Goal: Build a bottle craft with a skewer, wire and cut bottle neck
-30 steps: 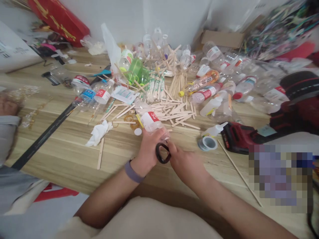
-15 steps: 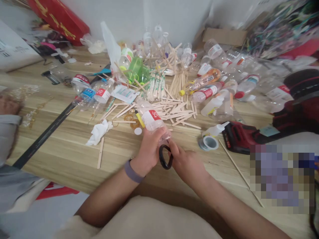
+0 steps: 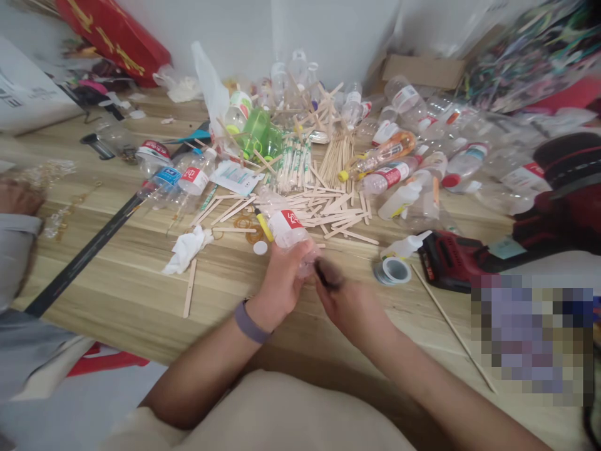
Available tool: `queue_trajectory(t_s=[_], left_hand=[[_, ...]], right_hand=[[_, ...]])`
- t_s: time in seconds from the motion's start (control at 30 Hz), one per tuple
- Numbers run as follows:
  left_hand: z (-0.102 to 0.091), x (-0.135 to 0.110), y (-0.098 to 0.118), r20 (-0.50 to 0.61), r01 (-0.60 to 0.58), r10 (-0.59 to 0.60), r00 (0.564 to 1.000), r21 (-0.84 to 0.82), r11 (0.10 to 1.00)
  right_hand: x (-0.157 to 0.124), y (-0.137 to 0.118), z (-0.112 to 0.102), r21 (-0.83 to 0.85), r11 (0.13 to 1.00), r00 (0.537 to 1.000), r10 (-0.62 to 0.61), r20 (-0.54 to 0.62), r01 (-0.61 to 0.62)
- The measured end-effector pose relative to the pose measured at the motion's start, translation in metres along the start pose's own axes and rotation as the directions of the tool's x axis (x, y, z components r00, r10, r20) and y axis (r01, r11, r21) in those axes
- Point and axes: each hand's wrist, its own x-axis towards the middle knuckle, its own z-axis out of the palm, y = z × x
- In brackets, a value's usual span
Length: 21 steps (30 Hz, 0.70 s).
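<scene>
My left hand (image 3: 282, 279) is wrapped round the lower end of a clear plastic bottle (image 3: 287, 228) with a red label, lying near the front of the wooden table (image 3: 117, 275). Close on its right, my right hand (image 3: 350, 304) grips a black-handled tool (image 3: 327, 274), blurred by motion, whose tip meets the bottle's base. It looks like scissors. A purple band sits on my left wrist.
Behind the bottle lie wooden craft sticks (image 3: 328, 213), skewers and several empty bottles (image 3: 399, 166). A tape roll (image 3: 392, 270) and a red power tool (image 3: 451, 260) are to the right, a crumpled tissue (image 3: 185, 250) and a black bar (image 3: 84, 257) to the left. Another person's sleeve (image 3: 14, 250) is at far left.
The black handle loop seen between my hands has turned and moved up toward the bottle's base; my right hand is now blurred. My left hand keeps its hold.
</scene>
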Motion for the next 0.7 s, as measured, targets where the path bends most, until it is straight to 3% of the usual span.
queue_trajectory(t_s=[0.13,0.4,0.6,0.7], left_hand=[[0.0,0.0,0.0,-0.027,-0.003,0.003,1.0,-0.011,1.0],[0.003,-0.006,0.006,0.043,-0.028,0.027,0.999,0.021,0.999],[0.006,-0.008,0.008,0.016,-0.005,0.005,1.0,0.021,1.0],[0.007,-0.008,0.008,-0.002,-0.018,0.018,1.0,0.012,1.0]], right_hand=[[0.001,0.004,-0.002,-0.025,1.0,0.999,-0.017,-0.044,0.016],[-0.003,-0.007,0.016,0.166,0.986,1.0,0.021,0.004,-0.021],[-0.001,0.005,0.001,0.036,0.998,0.994,-0.057,-0.098,0.06],[0.0,0.008,-0.003,0.004,0.997,0.993,-0.071,-0.093,0.072]])
